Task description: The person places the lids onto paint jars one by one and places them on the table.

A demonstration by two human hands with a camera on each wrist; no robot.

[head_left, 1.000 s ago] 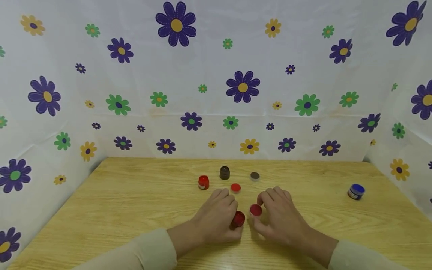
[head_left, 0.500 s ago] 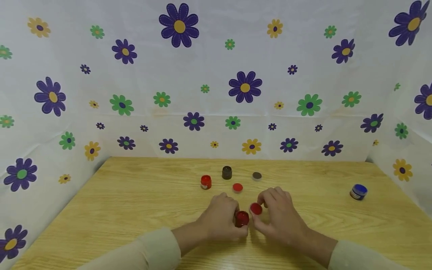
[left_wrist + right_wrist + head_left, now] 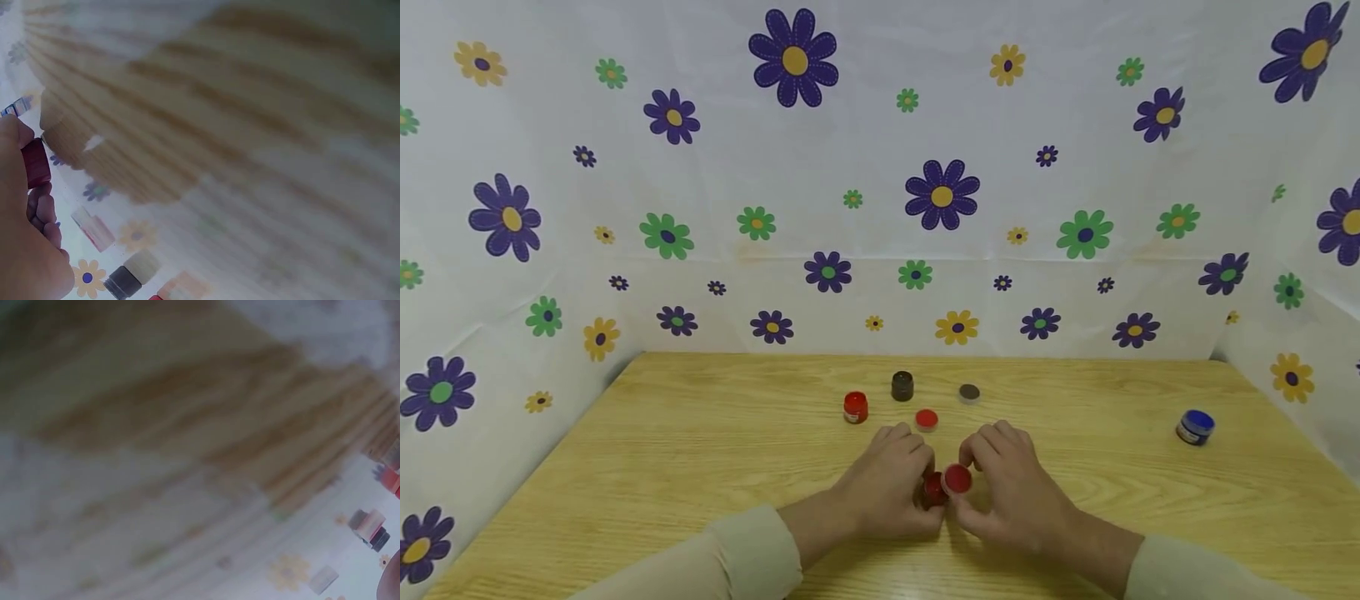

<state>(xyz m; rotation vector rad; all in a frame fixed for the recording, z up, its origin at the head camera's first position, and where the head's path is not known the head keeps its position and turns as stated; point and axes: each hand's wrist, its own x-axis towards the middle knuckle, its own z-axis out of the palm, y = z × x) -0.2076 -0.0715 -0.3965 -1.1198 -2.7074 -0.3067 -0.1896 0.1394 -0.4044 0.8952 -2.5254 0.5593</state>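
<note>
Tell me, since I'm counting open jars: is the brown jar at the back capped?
No. The brown jar stands upright, apart from a loose brown lid lying flat on the table to its right.

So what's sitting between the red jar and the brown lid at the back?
In the head view, the brown jar and a loose red lid sit between the red jar and the brown lid.
</note>
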